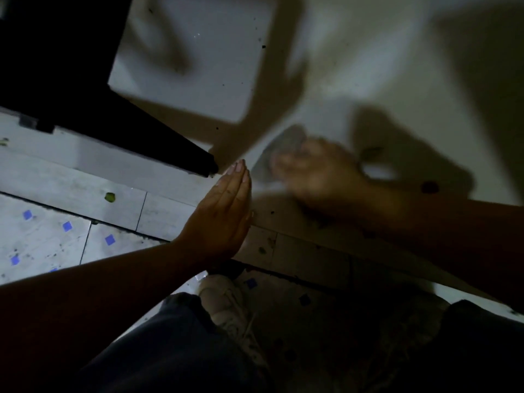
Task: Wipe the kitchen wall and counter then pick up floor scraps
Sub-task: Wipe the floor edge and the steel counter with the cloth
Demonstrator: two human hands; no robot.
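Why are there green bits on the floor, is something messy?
Yes. A green scrap lies on the pale ledge below the counter, with another further left. Dark specks dot the counter. The right hand, blurred, wipes with a cloth; the left hand stands flat at the edge.

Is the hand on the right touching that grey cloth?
Touching. In the head view, the blurred right hand lies on the grey cloth on the counter; its fingers overlap the cloth, no gap showing.
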